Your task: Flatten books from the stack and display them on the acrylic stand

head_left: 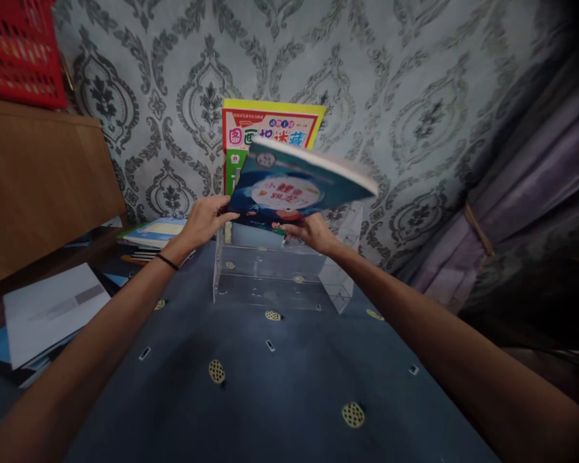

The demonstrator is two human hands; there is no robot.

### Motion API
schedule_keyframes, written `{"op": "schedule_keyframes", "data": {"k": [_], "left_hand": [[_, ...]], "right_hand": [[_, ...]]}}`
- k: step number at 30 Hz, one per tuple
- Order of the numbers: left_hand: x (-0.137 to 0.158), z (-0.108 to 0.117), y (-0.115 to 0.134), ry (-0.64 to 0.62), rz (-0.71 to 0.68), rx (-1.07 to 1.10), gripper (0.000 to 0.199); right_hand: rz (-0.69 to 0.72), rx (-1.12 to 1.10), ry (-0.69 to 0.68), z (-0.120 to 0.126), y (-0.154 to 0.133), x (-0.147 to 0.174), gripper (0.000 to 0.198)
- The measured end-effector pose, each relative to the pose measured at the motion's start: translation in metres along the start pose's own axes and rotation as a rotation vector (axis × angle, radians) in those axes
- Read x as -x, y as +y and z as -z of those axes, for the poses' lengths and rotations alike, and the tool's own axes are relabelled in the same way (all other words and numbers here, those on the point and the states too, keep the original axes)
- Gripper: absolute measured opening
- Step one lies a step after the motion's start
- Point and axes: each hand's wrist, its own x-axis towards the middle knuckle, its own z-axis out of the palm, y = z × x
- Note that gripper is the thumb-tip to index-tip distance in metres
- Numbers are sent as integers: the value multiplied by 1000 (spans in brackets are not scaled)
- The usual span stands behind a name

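A dark blue children's book (289, 186) with a cover title in an oval is held tilted in the air. My left hand (207, 220) grips its left edge, thumb below. My right hand (313, 231) pinches its lower edge near the middle. Just beneath stands a clear acrylic book rack (270, 292) with stepped tiers. Behind the blue book, a yellow-and-red picture book (270, 116) stands upright in the rack's back, its lower part covered by the blue one.
The rack stands on a dark blue patterned cloth (270, 399). At left lie a stack of books (154, 231) and a pale book (53, 308), below a wooden cabinet (43, 186) with a red basket (22, 58) on it. A purple curtain (511, 173) hangs at right; patterned wallpaper is behind.
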Motion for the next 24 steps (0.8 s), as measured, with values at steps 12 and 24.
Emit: {"op": "schedule_keyframes", "data": {"k": [12, 24], "left_hand": [[2, -7, -16, -88, 105, 70, 25], [2, -3, -11, 48, 164, 166, 33]], "right_hand": [[33, 3, 53, -1, -11, 6, 45], [-62, 381, 9, -4, -9, 5, 37]]}}
